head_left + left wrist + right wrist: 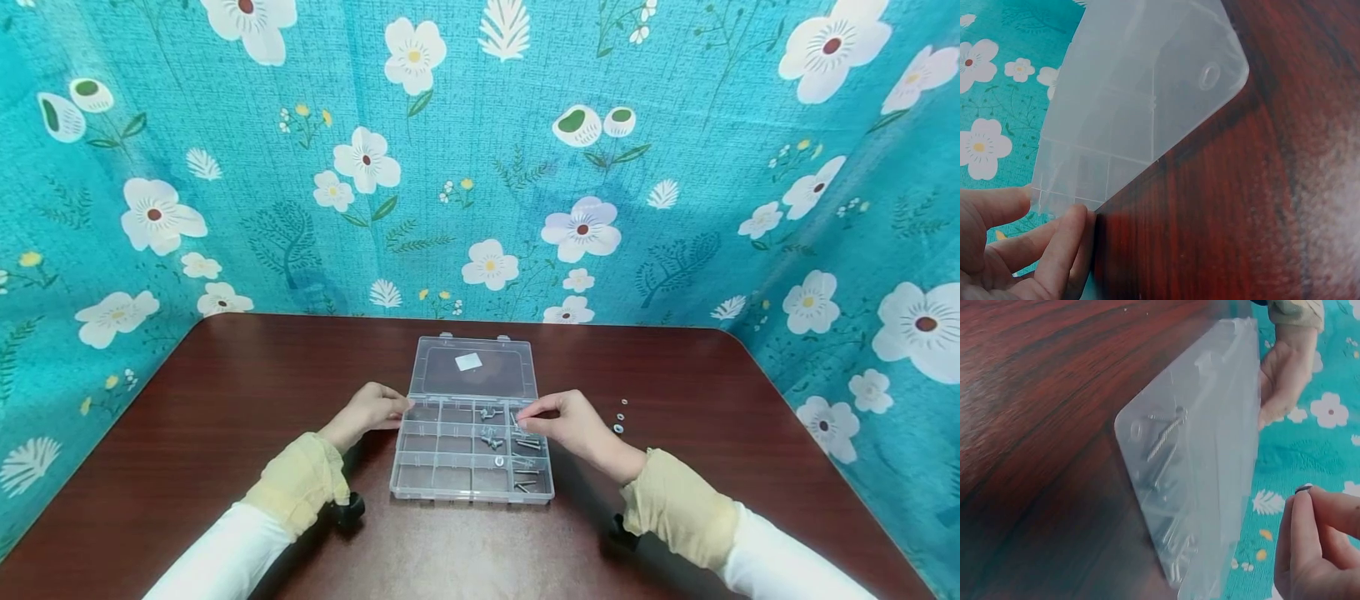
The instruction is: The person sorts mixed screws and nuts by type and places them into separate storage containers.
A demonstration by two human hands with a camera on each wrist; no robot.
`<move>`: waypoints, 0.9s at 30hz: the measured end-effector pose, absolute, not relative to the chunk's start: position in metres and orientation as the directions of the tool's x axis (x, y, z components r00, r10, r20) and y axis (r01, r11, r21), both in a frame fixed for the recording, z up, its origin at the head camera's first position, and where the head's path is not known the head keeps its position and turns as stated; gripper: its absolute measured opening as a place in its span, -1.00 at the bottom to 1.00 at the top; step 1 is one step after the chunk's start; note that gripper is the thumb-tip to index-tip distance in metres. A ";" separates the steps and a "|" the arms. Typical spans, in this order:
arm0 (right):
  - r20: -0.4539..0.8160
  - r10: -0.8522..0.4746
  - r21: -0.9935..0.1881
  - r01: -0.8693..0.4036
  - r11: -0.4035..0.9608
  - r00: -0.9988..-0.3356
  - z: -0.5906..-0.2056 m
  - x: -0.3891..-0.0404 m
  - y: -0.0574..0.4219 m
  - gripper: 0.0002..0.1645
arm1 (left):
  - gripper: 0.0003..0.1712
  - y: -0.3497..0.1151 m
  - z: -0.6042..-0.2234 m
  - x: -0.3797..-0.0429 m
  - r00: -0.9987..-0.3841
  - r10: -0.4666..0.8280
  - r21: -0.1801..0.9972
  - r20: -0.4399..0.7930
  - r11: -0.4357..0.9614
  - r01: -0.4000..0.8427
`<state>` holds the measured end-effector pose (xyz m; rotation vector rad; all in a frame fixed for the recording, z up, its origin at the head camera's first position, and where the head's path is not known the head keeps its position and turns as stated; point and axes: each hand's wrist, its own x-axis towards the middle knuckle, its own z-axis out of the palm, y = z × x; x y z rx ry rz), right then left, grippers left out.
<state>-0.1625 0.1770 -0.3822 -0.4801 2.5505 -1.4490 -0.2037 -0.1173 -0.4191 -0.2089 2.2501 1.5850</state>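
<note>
A clear plastic compartment box lies on the table with its lid folded back. My left hand grips the box's left side near the hinge; in the left wrist view, thumb and fingers close around that corner. Over the box's right column, my right hand pinches a small dark metal piece, too small to tell its kind. Long screws lie in the right column. Shorter screws share the column beside it with a white ring. The left compartments hold nothing visible.
Several small rings lie on the brown table right of the box. A white label shows on the lid. Behind the table hangs a blue flowered cloth. Dark wrist devices sit beneath the forearms.
</note>
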 end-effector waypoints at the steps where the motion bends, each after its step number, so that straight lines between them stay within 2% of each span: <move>1: 0.008 -0.366 -0.859 -0.194 0.475 -0.931 -0.383 -0.163 0.174 -0.80 | -0.62 -0.118 -0.419 -0.204 -0.917 0.097 0.876 -0.387 0.351 -0.332; 16: -0.023 -0.455 -0.842 -0.229 0.489 -0.890 -0.386 -0.164 0.159 -0.82 | -0.63 -0.118 -0.421 -0.204 -0.916 0.091 0.878 -0.392 0.335 -0.342; 27: 0.019 -0.504 -0.641 -0.398 0.656 -0.863 -0.374 -0.150 0.186 -0.83 | -0.62 -0.119 -0.421 -0.205 -0.912 0.117 0.882 -0.392 0.331 -0.337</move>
